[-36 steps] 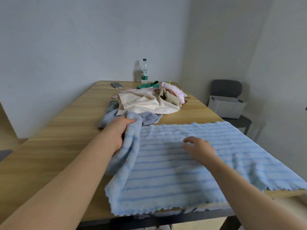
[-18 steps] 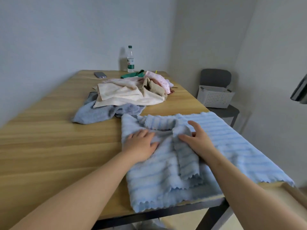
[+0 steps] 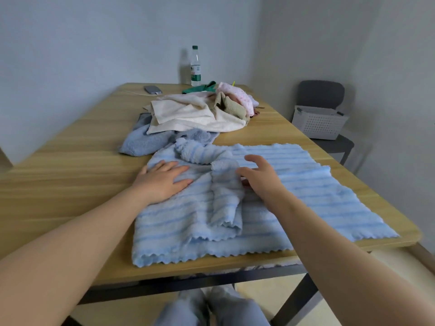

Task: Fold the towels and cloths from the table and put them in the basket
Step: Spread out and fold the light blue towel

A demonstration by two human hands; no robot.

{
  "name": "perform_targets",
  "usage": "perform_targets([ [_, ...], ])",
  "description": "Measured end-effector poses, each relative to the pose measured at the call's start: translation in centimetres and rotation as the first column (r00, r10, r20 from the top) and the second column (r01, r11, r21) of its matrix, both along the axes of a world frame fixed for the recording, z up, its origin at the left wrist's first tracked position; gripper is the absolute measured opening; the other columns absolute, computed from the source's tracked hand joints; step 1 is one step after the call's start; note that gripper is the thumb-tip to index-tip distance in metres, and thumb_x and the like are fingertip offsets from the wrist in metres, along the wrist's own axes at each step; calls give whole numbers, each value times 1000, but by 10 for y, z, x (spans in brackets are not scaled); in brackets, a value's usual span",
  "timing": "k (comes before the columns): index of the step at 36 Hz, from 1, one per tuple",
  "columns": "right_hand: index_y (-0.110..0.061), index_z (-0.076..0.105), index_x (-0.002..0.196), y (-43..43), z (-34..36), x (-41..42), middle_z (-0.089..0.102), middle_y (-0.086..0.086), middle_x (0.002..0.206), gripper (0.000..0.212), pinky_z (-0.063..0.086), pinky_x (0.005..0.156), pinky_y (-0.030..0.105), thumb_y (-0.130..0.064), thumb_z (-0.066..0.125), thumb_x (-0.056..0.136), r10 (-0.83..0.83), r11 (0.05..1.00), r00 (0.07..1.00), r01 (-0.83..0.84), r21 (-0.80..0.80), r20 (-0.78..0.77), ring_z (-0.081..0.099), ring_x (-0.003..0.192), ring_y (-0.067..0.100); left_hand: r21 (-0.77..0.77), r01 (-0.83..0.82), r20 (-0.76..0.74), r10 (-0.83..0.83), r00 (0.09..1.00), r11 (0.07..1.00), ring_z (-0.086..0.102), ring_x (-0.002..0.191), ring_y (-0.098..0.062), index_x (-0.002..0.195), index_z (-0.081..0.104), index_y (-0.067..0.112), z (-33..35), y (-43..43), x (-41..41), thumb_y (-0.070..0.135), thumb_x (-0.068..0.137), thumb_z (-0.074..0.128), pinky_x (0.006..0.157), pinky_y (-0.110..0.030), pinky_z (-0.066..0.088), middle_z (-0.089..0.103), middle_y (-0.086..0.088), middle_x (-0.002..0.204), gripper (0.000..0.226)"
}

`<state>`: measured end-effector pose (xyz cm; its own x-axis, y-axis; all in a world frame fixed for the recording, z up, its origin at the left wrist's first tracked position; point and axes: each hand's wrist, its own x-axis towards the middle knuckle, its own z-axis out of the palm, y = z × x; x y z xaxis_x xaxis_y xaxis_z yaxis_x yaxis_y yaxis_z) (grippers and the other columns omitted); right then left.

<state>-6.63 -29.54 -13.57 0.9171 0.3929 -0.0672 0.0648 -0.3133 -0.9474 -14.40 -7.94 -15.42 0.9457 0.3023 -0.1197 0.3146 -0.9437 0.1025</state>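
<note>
Your left hand pins the towel flat; your right hand hovers open, probably to smooth its bunched flap.

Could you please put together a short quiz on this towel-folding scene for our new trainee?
1. Multiple choice: where does the white basket stand? A) on a shelf B) on the grey chair C) on the floor.
2. True or false: the left hand lies flat on the striped blue towel.
3. Name the upright item at the far end of the table, near the phone.
Key: 1 B; 2 true; 3 the water bottle.
</note>
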Motion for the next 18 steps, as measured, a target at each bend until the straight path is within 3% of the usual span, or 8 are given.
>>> perform_targets([
  [4, -25, 47, 128, 5, 3, -11, 57, -7, 80, 37, 44, 66, 23, -21, 54, 92, 38, 999, 998, -37, -30, 59, 56, 74, 10, -16, -33, -27, 33, 999, 999, 5, 145, -15, 145, 17, 45, 5, 13, -7, 62, 92, 26, 116, -44, 7, 7, 12, 157, 56],
  [6, -25, 52, 121, 10, 1, -15, 53, -5, 71, 30, 41, 58, 22, -19, 52, 92, 60, 996, 985, -48, -80, 162, 51, 65, 9, -50, -48, 4, 49, 999, 998, 14, 143, -16, 143, 26, 41, 8, 16, -5, 60, 91, 35, 115, -43, 15, 18, 10, 155, 57],
  [9, -22, 61, 106, 17, 0, -17, 47, -4, 62, 21, 35, 47, 17, -15, 51, 90, 63, 992, 961, -31, -122, 269, 43, 54, 9, -83, -59, 133, 70, 989, 995, 37, 129, -17, 128, 51, 34, 16, 12, 0, 53, 84, 57, 107, -40, 32, 46, 6, 137, 48],
  [11, -19, 64, 101, 23, 1, -18, 47, -5, 61, 19, 33, 45, 15, -14, 50, 90, 76, 991, 952, -39, -127, 297, 43, 53, 8, -87, -49, 214, 67, 975, 995, 45, 119, -18, 116, 58, 33, 19, 8, 4, 45, 78, 67, 99, -36, 37, 53, 5, 121, 41],
  [15, -22, 67, 97, 32, 4, -21, 51, -12, 64, 15, 35, 52, 12, -18, 55, 89, 156, 976, 915, -84, -201, 373, 48, 61, 3, -402, -50, 317, 190, 929, 914, 53, 98, -14, 126, 46, 24, 20, -4, 11, 35, 88, 61, 77, -22, 34, 54, 3, 104, 42],
  [18, -27, 65, 104, 39, 5, -23, 54, -15, 73, 18, 41, 61, 14, -29, 59, 87, 244, 942, 904, -135, -308, 350, 54, 78, 9, -403, -63, 336, 211, 918, 913, 56, 97, -19, 142, 28, 25, 17, -6, 18, 34, 95, 48, 76, -26, 36, 61, -3, 109, 52],
])
